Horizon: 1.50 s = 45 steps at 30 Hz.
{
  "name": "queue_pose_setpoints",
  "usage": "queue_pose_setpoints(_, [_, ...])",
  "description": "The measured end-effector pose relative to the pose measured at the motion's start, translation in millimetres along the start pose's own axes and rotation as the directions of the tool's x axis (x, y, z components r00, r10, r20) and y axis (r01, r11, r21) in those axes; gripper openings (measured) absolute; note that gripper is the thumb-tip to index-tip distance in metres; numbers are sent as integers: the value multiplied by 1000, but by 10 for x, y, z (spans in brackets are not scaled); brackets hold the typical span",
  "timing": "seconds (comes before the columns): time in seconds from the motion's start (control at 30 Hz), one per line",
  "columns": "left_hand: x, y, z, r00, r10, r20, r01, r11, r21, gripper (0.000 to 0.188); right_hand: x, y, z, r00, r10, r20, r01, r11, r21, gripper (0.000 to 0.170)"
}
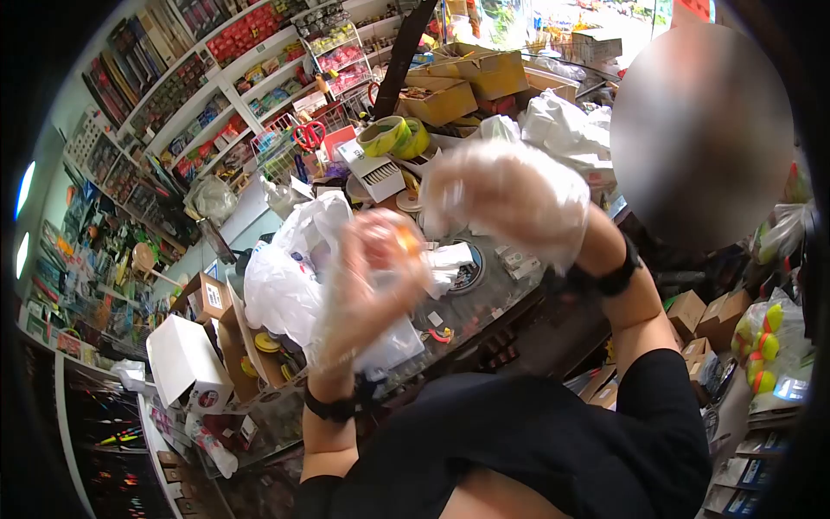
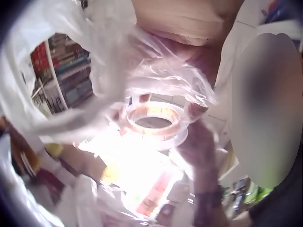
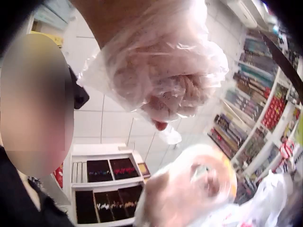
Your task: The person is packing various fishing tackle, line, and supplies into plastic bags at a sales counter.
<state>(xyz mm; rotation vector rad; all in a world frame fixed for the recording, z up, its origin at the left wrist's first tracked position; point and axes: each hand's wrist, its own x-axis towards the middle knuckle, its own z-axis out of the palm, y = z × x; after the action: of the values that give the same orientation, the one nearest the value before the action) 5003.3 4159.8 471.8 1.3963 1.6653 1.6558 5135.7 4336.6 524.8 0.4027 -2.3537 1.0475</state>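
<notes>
In the head view my left hand [image 1: 350,298], in a clear plastic glove, grips a blurred round roll [image 1: 399,242] with an orange edge. The left wrist view shows this roll [image 2: 154,128] as a clear ring with an open centre, fingers around its rim. My right hand [image 1: 510,195], gloved too, is raised to the right of the roll, apart from it. Seen from the right wrist, the right hand [image 3: 163,80] has curled fingers under crumpled plastic; nothing can be made out in them. Below it are the roll [image 3: 222,177] and the left hand [image 3: 163,198].
A white plastic bag [image 1: 281,285] lies left of the hands on the glass counter [image 1: 484,320]. Behind are yellow-green tape rolls [image 1: 393,137], red scissors [image 1: 309,136] and cardboard boxes [image 1: 441,99]. An open white box [image 1: 186,359] stands at the left. Another person is at the right.
</notes>
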Motion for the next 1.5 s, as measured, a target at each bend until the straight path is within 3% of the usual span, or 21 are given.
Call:
queue_pose_setpoints(0.1, [-186, 335, 166, 983, 54, 177, 15, 930, -368, 63, 86, 491, 60, 992, -123, 24, 125, 979, -160, 15])
queue_pose_setpoints(0.2, [33, 450, 93, 917, 146, -370, -201, 973, -115, 60, -24, 104, 343, 831, 197, 521, -64, 963, -261, 13])
queue_pose_setpoints(0.3, [54, -119, -70, 975, 212, 62, -220, 920, 325, 53, -17, 49, 4, 994, -86, 71, 86, 996, 3, 16])
queue_pose_setpoints(0.33, [-68, -91, 63, 986, 115, 123, -141, 963, 230, 51, 26, -227, -51, 947, 318, -57, -306, 940, 151, 14])
queue_pose_setpoints(0.37, [-171, 16, 196, 991, 37, 132, -30, 998, -49, 53, 106, 72, -27, 974, 167, -156, -184, 977, -104, 13])
queue_pose_setpoints(0.47, [-137, 555, 219, 963, 43, -265, -146, 912, -384, 53, -68, 397, 415, 950, 85, 299, -7, 967, -253, 15])
queue_pose_setpoints(0.5, [19, 376, 30, 933, 115, -342, -134, 991, -30, 54, -129, 178, 413, 926, 129, 354, -65, 980, -189, 14])
queue_pose_setpoints(0.57, [26, -108, -64, 989, 133, -61, -126, 986, 106, 56, -112, 146, 170, 981, -166, 103, 179, 976, -127, 15])
queue_pose_setpoints(0.63, [-160, -118, 90, 983, -69, 170, 105, 972, -210, 56, 33, 39, -19, 943, 332, 1, -331, 940, 78, 16])
queue_pose_setpoints(0.7, [-255, 250, 105, 988, 140, 58, -114, 937, -331, 57, 16, 617, 253, 979, -187, 80, 193, 979, -67, 15])
queue_pose_setpoints(0.77, [-31, 366, 118, 949, 68, -309, -141, 965, -220, 55, -117, 317, 502, 926, 130, 354, -90, 988, -127, 15])
queue_pose_setpoints(0.87, [42, -237, -10, 997, 32, -69, -27, 997, 66, 45, -78, 88, 217, 960, -261, 98, 276, 938, -207, 15])
queue_pose_setpoints(1.0, [-233, -101, 137, 969, -99, 225, 195, 867, -458, 65, 8, 201, 147, 966, 226, 124, -218, 973, -73, 13])
queue_pose_setpoints(1.17, [-37, 70, -155, 946, -17, -324, -165, 836, -524, 59, -455, 645, 801, 978, -20, 206, 3, 997, 81, 16])
queue_pose_setpoints(1.2, [52, 57, -154, 938, -90, -334, 3, 968, -250, 57, -533, 480, 779, 928, -202, 312, 346, 777, -526, 14])
queue_pose_setpoints(1.23, [88, -4, -142, 918, -165, -362, 193, 980, 44, 55, -317, 87, 621, 810, 285, 513, -16, 885, -466, 13])
queue_pose_setpoints(1.3, [12, -363, -44, 988, 110, -109, -95, 986, 135, 58, -325, -14, 370, 970, -33, 239, 130, 907, -401, 14])
queue_pose_setpoints(1.33, [-101, -244, 49, 1000, -29, -11, 28, 996, -85, 59, -260, 81, 235, 954, -273, 128, 294, 753, -589, 14])
queue_pose_setpoints(1.4, [-252, 94, 89, 966, -126, 224, 223, 844, -488, 61, -35, 135, 94, 987, 128, -94, -148, 954, -260, 14])
queue_pose_setpoints(1.43, [-213, -40, 4, 956, 180, 230, -2, 793, -609, 60, -67, 567, 251, 967, -247, -70, 216, 930, -297, 12])
queue_pose_setpoints(1.5, [-136, 244, 30, 978, 10, -210, -113, 867, -486, 61, -246, 510, 611, 942, 18, 335, 77, 960, -268, 10])
